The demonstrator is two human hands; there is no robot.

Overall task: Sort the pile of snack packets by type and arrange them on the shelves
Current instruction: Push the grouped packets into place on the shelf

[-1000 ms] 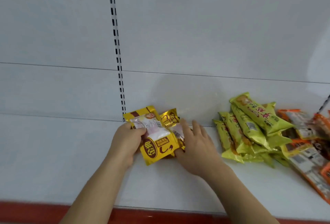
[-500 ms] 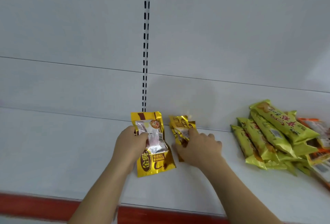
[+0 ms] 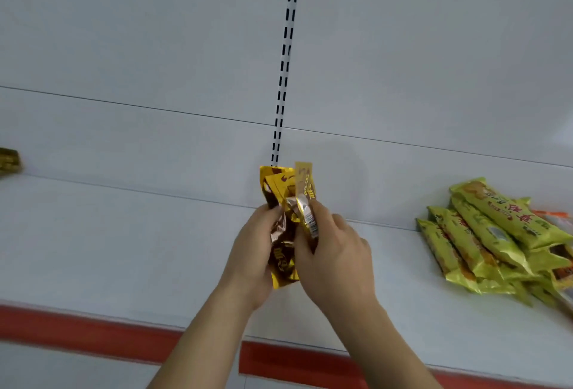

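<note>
Head view: left hand [image 3: 251, 260] and right hand [image 3: 335, 260] both grip a bunch of gold snack packets [image 3: 286, 202], held upright between them above the white shelf [image 3: 124, 249], centre of scene near the slotted upright [image 3: 286, 56]. Fingers of both hands curl round the bunch. Pile of green-yellow packets [image 3: 486, 233] lies on the shelf, well apart to the right, orange packets [image 3: 555, 216] behind it. Another gold packet [image 3: 9, 160] sits at far left edge.
</note>
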